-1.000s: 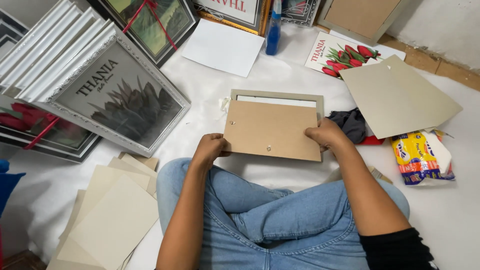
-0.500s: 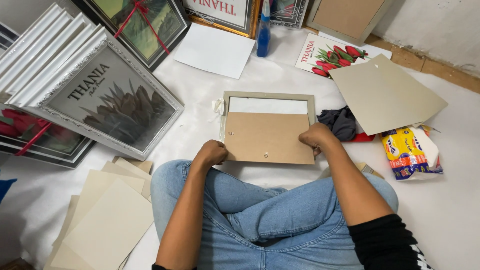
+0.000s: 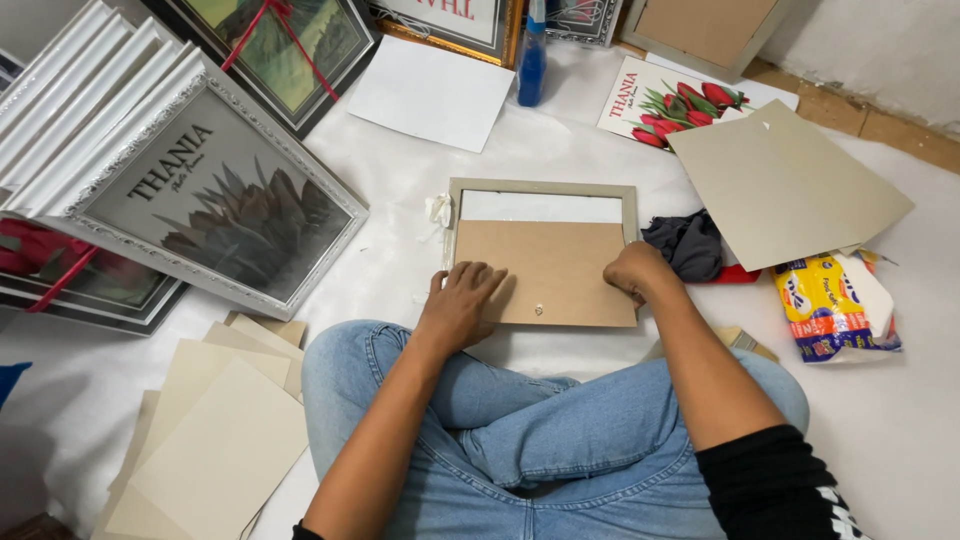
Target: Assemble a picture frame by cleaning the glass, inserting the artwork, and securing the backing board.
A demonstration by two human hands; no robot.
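Brown board (image 3: pixel 545 265), a backing panel, lies in a grey frame (image 3: pixel 541 187) that rests face down on the white floor cover (image 3: pixel 400 190), straight ahead of the person's crossed legs in blue jeans (image 3: pixel 560 440). The panel covers the lower part of the frame; a pale strip shows above its top edge. The left hand (image 3: pixel 462 303) lies flat on the panel's lower left part, fingers spread, gripping nothing. The right hand (image 3: pixel 637 270) is curled nearly to a fist at the panel's right edge, pressing on panel and frame; whether it pinches anything cannot be told. A dark cloth (image 3: pixel 687 243) sits just beside that hand. Farther right lie a grey card sheet (image 3: pixel 790 185) and a yellow packet (image 3: pixel 830 305). To the left leans a silver framed print (image 3: pixel 215 205) against a stack of white frames (image 3: pixel 75 100), with beige cards (image 3: pixel 205 440) near the left knee. A blue bottle (image 3: pixel 532 55) stands beyond the frame.
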